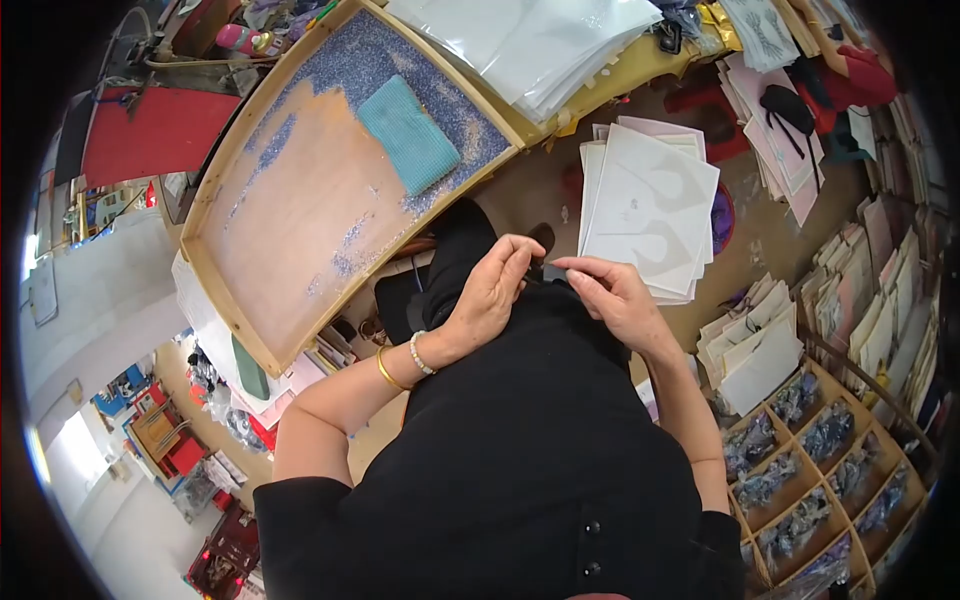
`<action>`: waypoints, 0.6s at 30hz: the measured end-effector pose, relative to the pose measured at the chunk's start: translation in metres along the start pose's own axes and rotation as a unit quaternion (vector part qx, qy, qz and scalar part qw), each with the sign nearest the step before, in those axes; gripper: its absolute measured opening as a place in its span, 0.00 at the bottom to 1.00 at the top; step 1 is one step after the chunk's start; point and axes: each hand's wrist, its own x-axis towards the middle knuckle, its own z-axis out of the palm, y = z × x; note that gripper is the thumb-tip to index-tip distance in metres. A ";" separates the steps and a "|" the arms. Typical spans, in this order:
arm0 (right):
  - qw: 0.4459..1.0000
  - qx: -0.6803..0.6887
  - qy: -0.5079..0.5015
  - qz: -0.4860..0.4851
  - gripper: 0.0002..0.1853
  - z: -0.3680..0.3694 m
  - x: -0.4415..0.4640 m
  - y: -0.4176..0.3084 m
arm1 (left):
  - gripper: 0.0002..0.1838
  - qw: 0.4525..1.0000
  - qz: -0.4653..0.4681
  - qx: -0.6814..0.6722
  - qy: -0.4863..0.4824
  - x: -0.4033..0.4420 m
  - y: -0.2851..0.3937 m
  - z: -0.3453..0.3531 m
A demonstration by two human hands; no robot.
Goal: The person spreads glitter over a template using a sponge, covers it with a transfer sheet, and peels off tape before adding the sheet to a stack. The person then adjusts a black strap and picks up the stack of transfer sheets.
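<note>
My left hand [490, 292] is curled in front of my lap, with a pearl bracelet and a gold bangle on its wrist. Close by on the right, my right hand [618, 300] has thumb and forefinger pinched together. Both sets of fingertips point toward each other with a small gap between them. Something thin and dark seems to lie at the fingertips, too small to make out. Ahead and left is a wooden-rimmed tray [300, 345] with scattered blue-violet grains [345, 55]. A folded teal cloth [408, 135] rests in it.
White sheets with grey shapes [650, 200] lie stacked ahead right. Clear plastic sheets [540, 50] cover a yellow-topped table. A compartmented wooden box [820, 480] with bagged items stands at right. Another person's red sleeve [868, 75] shows at the upper right.
</note>
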 end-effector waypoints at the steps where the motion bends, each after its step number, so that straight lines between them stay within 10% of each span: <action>1: 1.000 0.001 0.004 -0.005 0.16 0.001 -0.001 0.002 | 0.21 1.000 -0.020 -0.013 0.001 -0.003 0.000 -0.002; 18: 0.997 0.015 0.065 -0.034 0.15 0.006 0.002 0.021 | 0.21 0.998 -0.006 0.037 -0.052 0.005 -0.004 0.005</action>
